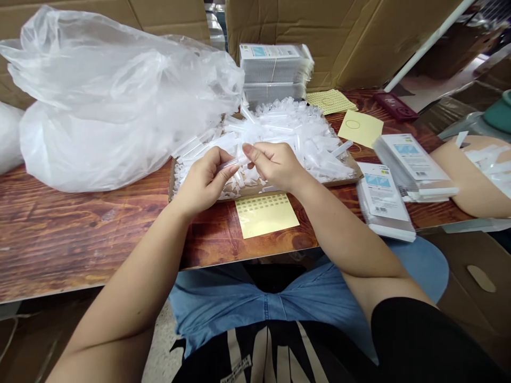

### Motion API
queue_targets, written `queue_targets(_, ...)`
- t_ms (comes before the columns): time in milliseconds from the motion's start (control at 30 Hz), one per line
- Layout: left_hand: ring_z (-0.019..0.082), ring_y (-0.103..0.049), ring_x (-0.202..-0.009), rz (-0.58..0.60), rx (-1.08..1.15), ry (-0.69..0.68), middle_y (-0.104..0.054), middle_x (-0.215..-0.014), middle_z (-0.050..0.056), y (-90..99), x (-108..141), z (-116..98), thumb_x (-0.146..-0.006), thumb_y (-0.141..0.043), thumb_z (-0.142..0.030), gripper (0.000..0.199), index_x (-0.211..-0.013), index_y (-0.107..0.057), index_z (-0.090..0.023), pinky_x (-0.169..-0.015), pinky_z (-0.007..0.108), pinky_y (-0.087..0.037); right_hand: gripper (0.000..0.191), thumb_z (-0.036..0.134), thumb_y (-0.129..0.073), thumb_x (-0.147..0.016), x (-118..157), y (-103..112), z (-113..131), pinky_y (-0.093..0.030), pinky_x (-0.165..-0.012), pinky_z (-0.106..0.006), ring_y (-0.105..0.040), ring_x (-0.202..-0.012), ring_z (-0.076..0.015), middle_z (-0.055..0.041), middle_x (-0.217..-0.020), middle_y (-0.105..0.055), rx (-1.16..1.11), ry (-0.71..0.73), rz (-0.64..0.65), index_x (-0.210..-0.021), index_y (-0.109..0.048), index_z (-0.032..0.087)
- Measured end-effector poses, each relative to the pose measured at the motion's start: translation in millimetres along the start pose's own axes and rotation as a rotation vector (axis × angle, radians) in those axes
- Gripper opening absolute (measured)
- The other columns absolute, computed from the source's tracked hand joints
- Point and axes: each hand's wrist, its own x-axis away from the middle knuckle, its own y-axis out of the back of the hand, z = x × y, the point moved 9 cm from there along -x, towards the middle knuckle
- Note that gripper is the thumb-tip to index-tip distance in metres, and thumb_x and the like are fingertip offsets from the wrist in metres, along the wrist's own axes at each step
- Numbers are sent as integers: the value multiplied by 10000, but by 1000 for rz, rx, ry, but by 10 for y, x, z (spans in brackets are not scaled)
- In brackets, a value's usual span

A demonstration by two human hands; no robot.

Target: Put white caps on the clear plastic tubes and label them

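Note:
Between my two hands is a small clear plastic tube (231,163), held above the near side of a shallow cardboard tray (319,184). My left hand (205,178) pinches one end between thumb and fingers. At the other end, the thumb and fingers of my right hand (275,164) are closed on it. A heap of translucent white plastic pieces (275,130) fills the tray behind my hands. Just below them, a yellow sheet of small stickers (267,215) lies on the wooden table, its rows of marks along the upper part.
A large translucent plastic bag (120,101) bulges at the left. Packs of clear sleeves with printed cards (275,66) are stacked behind the tray; more packs (385,197) lie at the right. Other yellow sheets (361,127) and a dark red phone (395,105) lie near the back right.

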Motion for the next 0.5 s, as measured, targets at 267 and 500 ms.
queue_targets(267, 165, -575, -770, 19, -50, -36, -634, -875, 24, -29, -4, 26, -945, -601, -449, 270, -922, -457, -222, -703, 295, -457, 235, 388, -582, -947, -7, -46, 9, -341, -620, -267, -456, -613, -114, 49, -638, -492, 33, -61, 99, -818, -506, 206)
queue_targets(500, 168, -591, -728, -46, -308, -201, -625, -859, 27, 13, 57, -88, -960, -567, -297, 138, -960, -452, -221, -653, 301, -456, 323, 424, -627, -922, -12, -123, -67, -295, -552, -240, -368, -555, -92, 61, -575, -416, -186, -205, 70, -725, -501, 201)
